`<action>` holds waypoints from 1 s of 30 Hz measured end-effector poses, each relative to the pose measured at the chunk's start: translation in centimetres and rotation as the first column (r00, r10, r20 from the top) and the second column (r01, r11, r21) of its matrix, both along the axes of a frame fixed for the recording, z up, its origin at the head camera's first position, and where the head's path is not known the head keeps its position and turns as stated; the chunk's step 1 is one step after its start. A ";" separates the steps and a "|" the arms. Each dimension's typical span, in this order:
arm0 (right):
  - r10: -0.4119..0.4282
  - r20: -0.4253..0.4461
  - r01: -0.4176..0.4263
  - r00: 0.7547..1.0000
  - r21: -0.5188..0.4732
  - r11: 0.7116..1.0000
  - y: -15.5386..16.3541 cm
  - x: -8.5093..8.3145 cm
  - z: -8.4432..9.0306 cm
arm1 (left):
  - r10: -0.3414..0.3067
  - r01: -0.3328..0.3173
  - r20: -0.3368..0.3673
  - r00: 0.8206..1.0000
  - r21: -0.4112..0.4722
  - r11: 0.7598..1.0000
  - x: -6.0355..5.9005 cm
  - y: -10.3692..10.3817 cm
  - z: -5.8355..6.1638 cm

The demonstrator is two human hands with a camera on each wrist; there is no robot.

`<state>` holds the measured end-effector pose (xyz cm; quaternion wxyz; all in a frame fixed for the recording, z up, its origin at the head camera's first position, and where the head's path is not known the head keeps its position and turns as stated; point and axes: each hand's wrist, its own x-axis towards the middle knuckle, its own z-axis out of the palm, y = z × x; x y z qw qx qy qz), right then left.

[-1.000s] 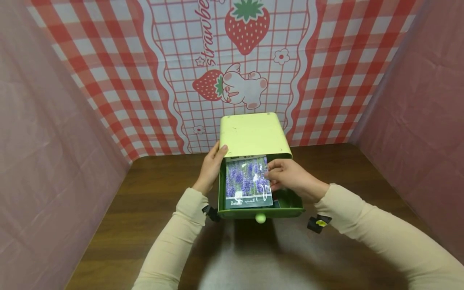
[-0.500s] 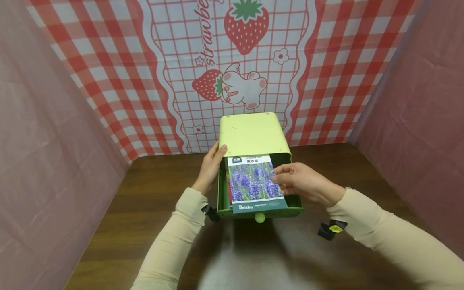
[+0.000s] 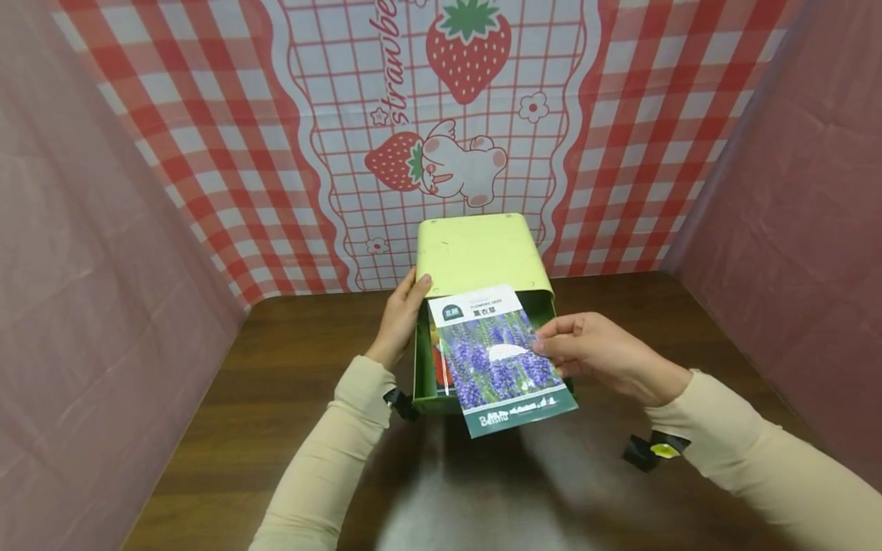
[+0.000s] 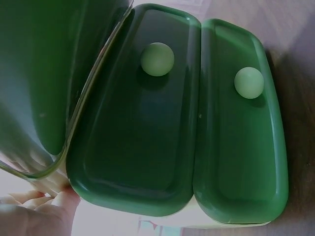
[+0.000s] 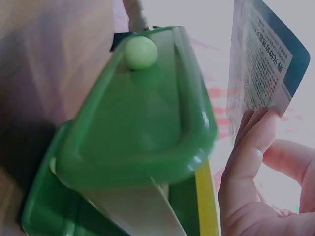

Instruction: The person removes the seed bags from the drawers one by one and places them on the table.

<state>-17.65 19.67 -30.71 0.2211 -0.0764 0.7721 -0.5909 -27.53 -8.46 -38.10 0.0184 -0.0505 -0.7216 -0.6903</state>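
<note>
Seed packet (image 3: 501,358) — lavender print, tilted, held above the open upper drawer (image 3: 425,367) of the small cabinet (image 3: 480,255); its lower edge overhangs the drawer front and covers that drawer's knob in the head view. Right hand (image 3: 603,357) pinches the packet's right edge, thumb on the printed face, fingers behind; the right wrist view shows fingertips (image 5: 256,129) against the packet's text-covered back (image 5: 261,61). Left hand (image 3: 402,321) rests on the cabinet's left side, thumb on its top edge; its other fingers are out of sight behind the side wall, so their lie cannot be told. Left wrist view shows 2 drawer fronts, each with 1 pale knob (image 4: 157,59). Drawer contents mostly hidden — only a red-and-yellow sliver (image 3: 441,360) shows beside the packet. Cabinet stands on a brown table (image 3: 276,398).
</note>
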 end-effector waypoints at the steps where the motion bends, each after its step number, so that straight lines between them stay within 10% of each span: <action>1: -0.009 -0.007 0.009 1.000 -0.008 1.000 0.3 0.0 0.1 | -0.002 0.002 0.003 1.000 0.000 1.000 0.0 0.0 0.0; 13: -0.230 -0.022 0.225 0.973 -0.132 0.965 5.1 -2.3 1.5 | -0.013 0.014 0.038 0.999 -0.016 1.000 0.0 -0.3 -0.2; 30: -0.530 0.084 0.522 0.844 -0.353 0.776 10.2 -7.4 -1.9 | -0.001 0.002 0.041 0.999 -0.023 1.000 -0.1 -0.3 -0.1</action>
